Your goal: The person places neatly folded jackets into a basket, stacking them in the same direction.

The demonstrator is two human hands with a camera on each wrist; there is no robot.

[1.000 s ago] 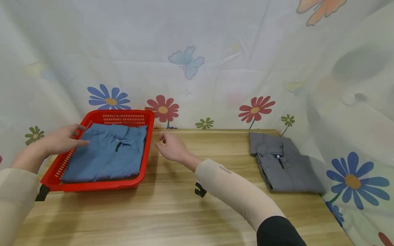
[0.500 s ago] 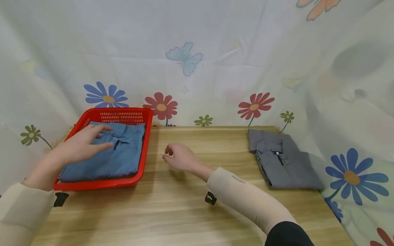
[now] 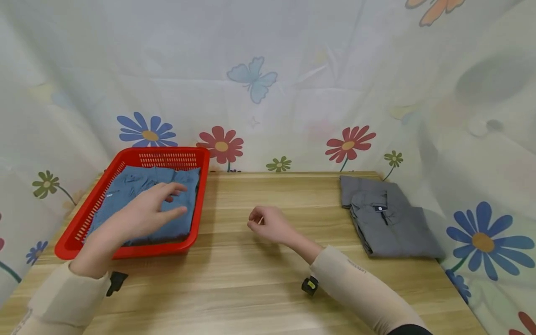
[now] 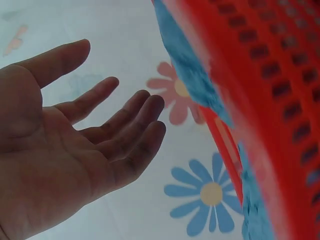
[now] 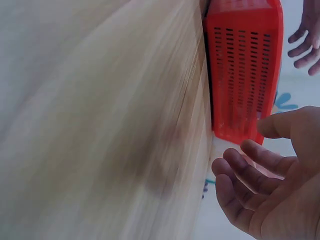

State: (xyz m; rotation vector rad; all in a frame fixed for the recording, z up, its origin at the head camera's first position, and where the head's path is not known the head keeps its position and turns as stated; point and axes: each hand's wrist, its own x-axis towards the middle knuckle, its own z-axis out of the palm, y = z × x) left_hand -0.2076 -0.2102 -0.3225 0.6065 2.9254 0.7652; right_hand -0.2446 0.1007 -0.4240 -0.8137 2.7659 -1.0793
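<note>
Above blue garment (image 3: 133, 185) in red basket (image 3: 203, 195), left grip (image 3: 144, 213) hovers.

Folded blue garment (image 3: 131, 186) is laid flat in red basket (image 3: 150, 250) w/ perf. sides; basket is set upright on desk (image 3: 234, 298), back L.

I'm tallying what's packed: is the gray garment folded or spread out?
Folded. The gray garment lies as a compact bundle on the table, with layered edges showing along its left side in the head view.
</note>
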